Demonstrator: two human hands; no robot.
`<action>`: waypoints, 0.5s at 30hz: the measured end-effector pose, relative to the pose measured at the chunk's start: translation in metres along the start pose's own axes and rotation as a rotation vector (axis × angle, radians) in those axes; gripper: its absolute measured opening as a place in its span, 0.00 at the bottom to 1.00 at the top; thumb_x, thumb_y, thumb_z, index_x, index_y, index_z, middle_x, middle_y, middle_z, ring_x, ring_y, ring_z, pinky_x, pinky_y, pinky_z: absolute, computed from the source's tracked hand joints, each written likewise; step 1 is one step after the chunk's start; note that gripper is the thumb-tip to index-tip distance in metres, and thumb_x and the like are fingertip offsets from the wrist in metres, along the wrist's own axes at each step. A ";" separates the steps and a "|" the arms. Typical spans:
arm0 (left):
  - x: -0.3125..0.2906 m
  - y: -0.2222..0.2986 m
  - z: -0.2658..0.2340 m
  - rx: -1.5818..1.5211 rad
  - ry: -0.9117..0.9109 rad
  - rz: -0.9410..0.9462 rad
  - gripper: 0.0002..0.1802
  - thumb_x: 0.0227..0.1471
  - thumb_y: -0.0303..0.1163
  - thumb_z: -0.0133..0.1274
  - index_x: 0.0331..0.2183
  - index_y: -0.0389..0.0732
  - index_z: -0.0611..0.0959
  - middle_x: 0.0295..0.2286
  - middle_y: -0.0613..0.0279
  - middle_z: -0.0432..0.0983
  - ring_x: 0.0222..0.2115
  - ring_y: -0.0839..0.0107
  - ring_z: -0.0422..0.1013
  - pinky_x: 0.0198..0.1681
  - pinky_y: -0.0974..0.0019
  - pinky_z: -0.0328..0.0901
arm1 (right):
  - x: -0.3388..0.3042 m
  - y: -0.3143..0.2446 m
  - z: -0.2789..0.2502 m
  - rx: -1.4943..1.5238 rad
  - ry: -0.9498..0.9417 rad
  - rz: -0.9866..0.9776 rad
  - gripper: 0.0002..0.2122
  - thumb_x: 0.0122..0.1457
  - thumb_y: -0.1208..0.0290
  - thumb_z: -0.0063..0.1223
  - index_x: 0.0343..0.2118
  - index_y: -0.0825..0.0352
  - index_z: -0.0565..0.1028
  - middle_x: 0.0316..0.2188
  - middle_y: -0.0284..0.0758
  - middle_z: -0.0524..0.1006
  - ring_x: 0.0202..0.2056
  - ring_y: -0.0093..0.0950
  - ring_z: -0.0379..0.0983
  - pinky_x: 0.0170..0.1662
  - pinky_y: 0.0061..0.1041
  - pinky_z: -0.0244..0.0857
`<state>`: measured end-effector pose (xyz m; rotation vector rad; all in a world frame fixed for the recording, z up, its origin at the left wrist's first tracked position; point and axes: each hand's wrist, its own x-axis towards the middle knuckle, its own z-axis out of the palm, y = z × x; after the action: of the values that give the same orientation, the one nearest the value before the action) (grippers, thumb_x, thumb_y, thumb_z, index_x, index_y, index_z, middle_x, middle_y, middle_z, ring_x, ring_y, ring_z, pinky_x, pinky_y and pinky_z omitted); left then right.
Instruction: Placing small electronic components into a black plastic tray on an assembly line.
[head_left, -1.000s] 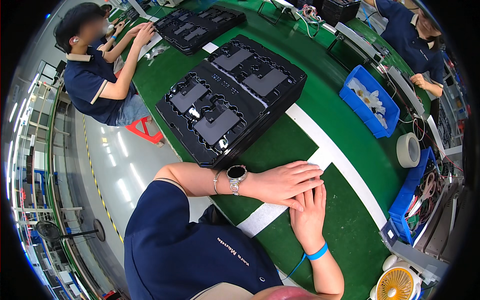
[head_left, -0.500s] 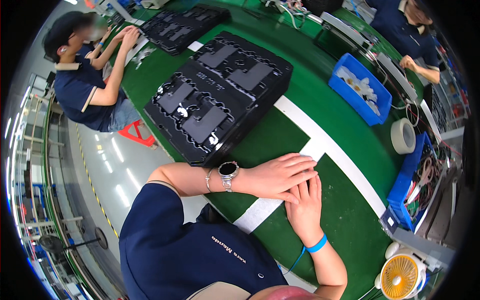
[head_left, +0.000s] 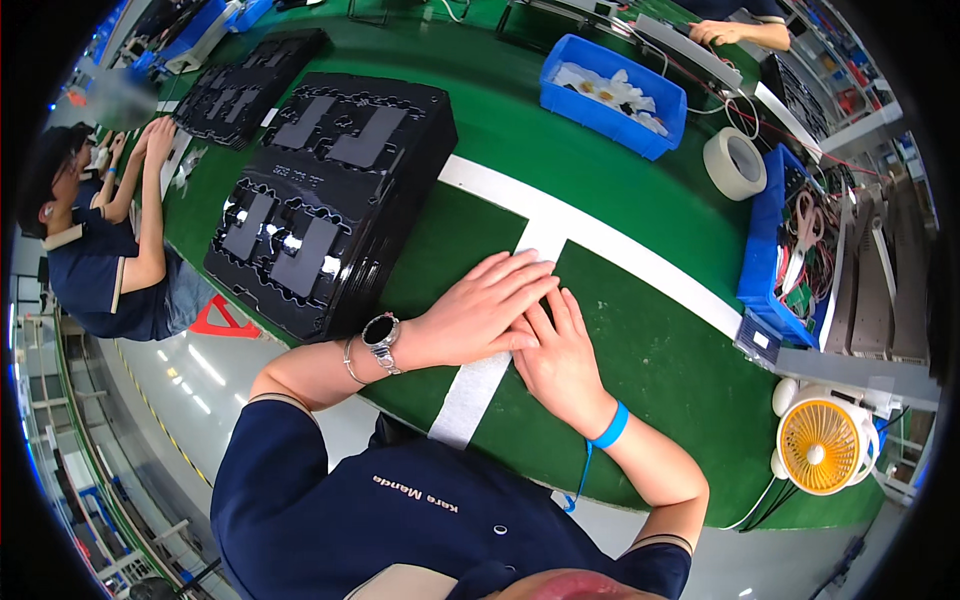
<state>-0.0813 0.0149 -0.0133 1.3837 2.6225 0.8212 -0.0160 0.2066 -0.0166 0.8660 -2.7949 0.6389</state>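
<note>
Your left hand: flat, fingers spread, holding nothing | your right hand: flat, empty, partly beneath it | nearest: glossy black moulded tray stack on green tabletop, recesses with grey inserts

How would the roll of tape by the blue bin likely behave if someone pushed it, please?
The roll of tape lies flat on the green table, so it would probably slide, not roll. Its hollow ring looks light; tipped on edge, it could roll away.

Green bench top crossed by white tape lines, meeting in a T near bench centre. Left of the bench: glossy grey floor with bright light reflections and a yellow line. Metal racks beyond the floor, far left.
</note>
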 end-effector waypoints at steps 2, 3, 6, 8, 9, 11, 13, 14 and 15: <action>0.001 0.000 -0.002 0.020 0.016 -0.034 0.38 0.59 0.47 0.56 0.62 0.33 0.68 0.62 0.49 0.64 0.67 0.52 0.55 0.69 0.45 0.49 | -0.001 0.001 0.001 -0.001 -0.003 0.000 0.24 0.56 0.72 0.62 0.56 0.70 0.73 0.62 0.46 0.68 0.66 0.52 0.59 0.67 0.55 0.56; 0.002 0.000 -0.002 0.028 0.030 -0.051 0.37 0.59 0.46 0.56 0.62 0.33 0.69 0.62 0.49 0.64 0.67 0.52 0.55 0.69 0.45 0.49 | -0.001 0.001 0.001 -0.008 -0.012 -0.002 0.25 0.55 0.71 0.62 0.57 0.70 0.73 0.62 0.46 0.68 0.66 0.53 0.59 0.67 0.55 0.56; 0.000 -0.002 -0.002 0.020 0.042 -0.150 0.34 0.60 0.41 0.53 0.63 0.35 0.69 0.64 0.52 0.62 0.68 0.51 0.53 0.71 0.42 0.45 | 0.000 0.000 -0.004 -0.021 -0.032 -0.012 0.26 0.55 0.70 0.62 0.57 0.70 0.73 0.63 0.46 0.67 0.66 0.53 0.59 0.67 0.54 0.56; -0.001 -0.004 -0.001 0.064 0.072 -0.214 0.32 0.61 0.40 0.52 0.62 0.35 0.70 0.64 0.53 0.62 0.68 0.51 0.53 0.71 0.42 0.45 | 0.002 -0.001 -0.007 -0.025 -0.039 -0.014 0.26 0.55 0.71 0.62 0.58 0.70 0.72 0.64 0.46 0.67 0.66 0.54 0.58 0.67 0.54 0.56; -0.001 -0.005 -0.001 0.085 0.088 -0.245 0.31 0.62 0.39 0.51 0.62 0.35 0.70 0.64 0.53 0.62 0.68 0.51 0.53 0.71 0.42 0.45 | 0.002 -0.001 -0.007 -0.028 -0.039 -0.015 0.26 0.55 0.71 0.62 0.58 0.70 0.72 0.64 0.46 0.67 0.66 0.54 0.58 0.67 0.54 0.56; -0.001 -0.004 -0.001 0.088 0.097 -0.252 0.29 0.63 0.39 0.50 0.61 0.36 0.72 0.64 0.53 0.62 0.68 0.50 0.52 0.70 0.41 0.45 | 0.001 -0.001 -0.006 -0.032 -0.040 -0.019 0.26 0.55 0.71 0.62 0.58 0.70 0.72 0.64 0.45 0.67 0.66 0.54 0.58 0.68 0.53 0.56; 0.000 -0.004 0.000 0.094 0.106 -0.253 0.29 0.63 0.39 0.50 0.61 0.37 0.72 0.64 0.53 0.62 0.68 0.49 0.52 0.70 0.41 0.45 | 0.001 -0.001 -0.006 -0.041 -0.042 -0.017 0.26 0.55 0.71 0.62 0.58 0.71 0.72 0.64 0.45 0.67 0.66 0.54 0.58 0.68 0.53 0.55; 0.000 -0.005 0.001 0.108 0.111 -0.253 0.28 0.63 0.39 0.50 0.61 0.37 0.72 0.64 0.53 0.62 0.68 0.49 0.52 0.70 0.41 0.45 | 0.001 -0.001 -0.006 -0.044 -0.043 -0.017 0.26 0.55 0.71 0.62 0.58 0.71 0.72 0.64 0.45 0.67 0.67 0.54 0.58 0.68 0.53 0.55; -0.001 -0.006 0.002 0.123 0.117 -0.252 0.28 0.63 0.39 0.50 0.61 0.38 0.72 0.64 0.53 0.62 0.68 0.49 0.52 0.70 0.40 0.45 | 0.001 -0.001 -0.005 -0.039 -0.041 -0.015 0.27 0.55 0.71 0.62 0.59 0.71 0.72 0.64 0.45 0.66 0.67 0.53 0.58 0.68 0.53 0.55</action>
<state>-0.0849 0.0126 -0.0178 1.0243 2.9012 0.7398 -0.0158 0.2079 -0.0115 0.9020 -2.8237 0.5695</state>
